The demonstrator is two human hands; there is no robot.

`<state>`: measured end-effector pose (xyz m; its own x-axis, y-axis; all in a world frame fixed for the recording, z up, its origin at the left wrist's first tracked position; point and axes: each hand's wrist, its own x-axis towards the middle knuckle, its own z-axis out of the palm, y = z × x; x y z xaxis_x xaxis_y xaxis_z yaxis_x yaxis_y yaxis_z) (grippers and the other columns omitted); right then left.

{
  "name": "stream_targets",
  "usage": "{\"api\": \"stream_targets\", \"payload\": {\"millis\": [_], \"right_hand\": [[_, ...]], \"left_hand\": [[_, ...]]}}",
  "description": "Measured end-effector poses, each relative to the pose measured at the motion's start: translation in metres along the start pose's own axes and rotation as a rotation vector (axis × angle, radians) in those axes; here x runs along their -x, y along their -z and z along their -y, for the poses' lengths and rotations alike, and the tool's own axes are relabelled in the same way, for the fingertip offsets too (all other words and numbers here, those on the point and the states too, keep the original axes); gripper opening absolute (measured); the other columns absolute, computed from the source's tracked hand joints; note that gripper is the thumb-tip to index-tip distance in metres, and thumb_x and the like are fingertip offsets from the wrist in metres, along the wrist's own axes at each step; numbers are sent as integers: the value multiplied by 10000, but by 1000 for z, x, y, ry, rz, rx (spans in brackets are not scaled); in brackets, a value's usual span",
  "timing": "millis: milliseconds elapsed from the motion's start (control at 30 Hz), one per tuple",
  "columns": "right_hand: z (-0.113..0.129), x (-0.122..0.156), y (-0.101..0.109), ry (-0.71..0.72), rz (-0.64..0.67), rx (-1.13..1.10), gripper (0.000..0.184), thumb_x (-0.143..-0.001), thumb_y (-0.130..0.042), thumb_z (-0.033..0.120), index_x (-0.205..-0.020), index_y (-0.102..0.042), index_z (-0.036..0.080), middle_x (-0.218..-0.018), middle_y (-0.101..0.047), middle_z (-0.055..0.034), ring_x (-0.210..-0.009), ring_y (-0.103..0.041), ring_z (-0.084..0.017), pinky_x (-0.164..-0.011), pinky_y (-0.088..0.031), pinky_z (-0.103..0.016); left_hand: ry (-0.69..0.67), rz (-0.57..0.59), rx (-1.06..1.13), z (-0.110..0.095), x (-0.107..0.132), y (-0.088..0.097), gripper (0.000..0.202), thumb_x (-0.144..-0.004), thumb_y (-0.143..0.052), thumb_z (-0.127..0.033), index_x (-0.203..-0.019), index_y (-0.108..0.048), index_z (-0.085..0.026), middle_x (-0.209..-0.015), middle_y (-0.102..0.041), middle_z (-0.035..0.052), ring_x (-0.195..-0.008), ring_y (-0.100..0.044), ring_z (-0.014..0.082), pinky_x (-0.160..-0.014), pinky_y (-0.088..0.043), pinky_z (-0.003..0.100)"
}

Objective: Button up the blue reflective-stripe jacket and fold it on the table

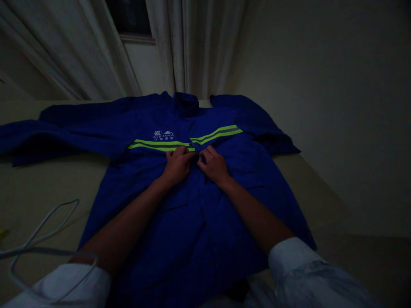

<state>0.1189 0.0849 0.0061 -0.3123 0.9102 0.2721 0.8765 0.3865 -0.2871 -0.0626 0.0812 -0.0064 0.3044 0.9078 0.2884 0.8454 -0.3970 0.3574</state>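
Note:
A blue work jacket (192, 205) lies spread out front side up, its collar at the far end. Yellow-green reflective stripes cross its chest, and white lettering sits above the left stripe. My left hand (179, 164) is closed on the edge of the front placket, just below the stripe. Close beside it, my right hand (213, 164) pinches the other edge of the front opening. A small dark round fastener shows on the stripe just above my fingers. What exactly lies between the fingertips is too dark to make out.
The jacket rests on a pale table (58, 184). A white cable (48, 235) loops at the lower left, over my left forearm's sleeve. Behind the table hang grey curtains (205, 47) beside a dark window. A plain wall (346, 107) rises at the right.

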Motion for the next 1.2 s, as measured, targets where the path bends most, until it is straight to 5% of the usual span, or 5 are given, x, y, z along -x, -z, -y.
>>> {"api": "stream_targets", "payload": {"millis": [1200], "right_hand": [[-8,-2,-7,8,-65,-164,112,-967,-627,284,-964,-713,212,-1037,-679,-47,-885,-651,-187,-785,-481,-280]], "left_hand": [[51,-20,37,-4,-2,1,289,-982,-518,-242,-1173,-734,-253,-1109,-675,88,-1094,-619,281,-925,-335,456]]}}
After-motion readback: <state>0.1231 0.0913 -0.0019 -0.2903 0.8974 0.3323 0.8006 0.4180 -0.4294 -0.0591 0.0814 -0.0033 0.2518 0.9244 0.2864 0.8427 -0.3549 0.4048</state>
